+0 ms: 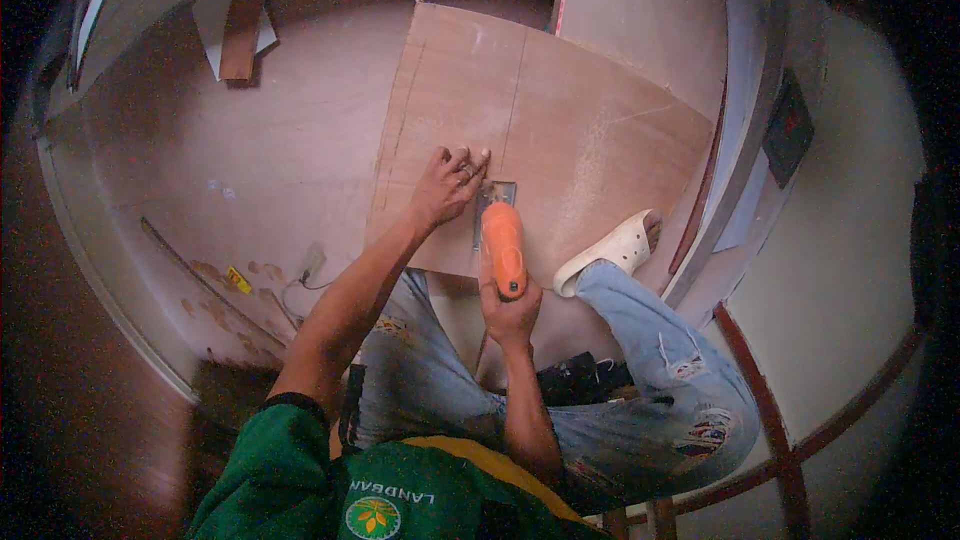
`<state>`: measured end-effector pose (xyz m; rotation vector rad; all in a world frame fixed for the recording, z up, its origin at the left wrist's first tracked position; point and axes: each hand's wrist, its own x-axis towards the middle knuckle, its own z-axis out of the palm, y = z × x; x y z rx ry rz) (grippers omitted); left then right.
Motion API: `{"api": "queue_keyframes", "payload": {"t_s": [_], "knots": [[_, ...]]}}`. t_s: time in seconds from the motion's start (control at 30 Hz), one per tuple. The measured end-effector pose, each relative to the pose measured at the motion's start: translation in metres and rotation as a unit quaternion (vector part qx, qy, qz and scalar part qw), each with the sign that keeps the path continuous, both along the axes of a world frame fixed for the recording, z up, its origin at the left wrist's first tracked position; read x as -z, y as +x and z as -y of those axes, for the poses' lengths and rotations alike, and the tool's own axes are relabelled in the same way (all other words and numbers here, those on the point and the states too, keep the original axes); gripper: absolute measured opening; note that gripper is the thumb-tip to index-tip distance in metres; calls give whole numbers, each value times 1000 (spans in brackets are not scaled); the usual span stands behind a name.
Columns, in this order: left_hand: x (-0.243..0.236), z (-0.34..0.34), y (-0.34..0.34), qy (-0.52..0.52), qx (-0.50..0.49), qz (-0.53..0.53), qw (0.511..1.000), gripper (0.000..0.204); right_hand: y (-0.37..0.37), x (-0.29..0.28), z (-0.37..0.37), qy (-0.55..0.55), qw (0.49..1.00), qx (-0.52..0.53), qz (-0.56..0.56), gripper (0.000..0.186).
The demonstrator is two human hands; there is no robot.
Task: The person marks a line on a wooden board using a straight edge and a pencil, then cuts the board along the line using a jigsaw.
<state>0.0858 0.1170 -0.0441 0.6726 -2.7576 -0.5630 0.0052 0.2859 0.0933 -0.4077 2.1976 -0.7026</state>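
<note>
Two bare hands of mine show in the head view, both at a wooden board (580,130) that fills the middle; my right hand (511,314) is wrapped around the rear of an orange power tool (503,235), grasping it from six o'clock; the tool lies near the board's lower edge, its front pointing to twelve, with its metal base plate (508,190) over the wood; I cannot tell where any blade sits, as the body hides it.

My left hand (448,188) grips nothing; it rests at the tool's eleven o'clock, fingers loosely bent and fingertips on the board, just beside the plate; a dark straight line (517,80) runs up the board from near those fingertips toward twelve, and another line (403,90) follows the left edge.

At three o'clock from the tool, my pale slip-on shoe (605,255) overlaps the board's lower right side; at five, a black item (575,380) lies by my ripped jeans (655,340); at nine, well apart, is a small yellow piece (239,280); at ten, farther off, a brown wooden offcut (243,30) lies over a white piece (210,25).
</note>
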Motion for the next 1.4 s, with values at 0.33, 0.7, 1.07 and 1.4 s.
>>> {"api": "queue_keyframes", "payload": {"t_s": [0.33, 0.7, 1.07, 1.4], "knots": [[2, 0, 0, 19, 1, 2, 1000, 39, 0, 1, 2, 4, 1000, -12, -22, 33], [-3, 5, -2, 23, -4, 11, 1000, 44, -2, -1, 6, 2, 1000, -2, -1, 33], [4, 5, 2, 37, 9, 10, 999, 46, -3, -11, 20, 7, 1000, -4, 19, 32], [0, 9, 1, 48, 17, 21, 999, 45, -4, -10, 21, -18, 1000, 1, 5, 27]]}}
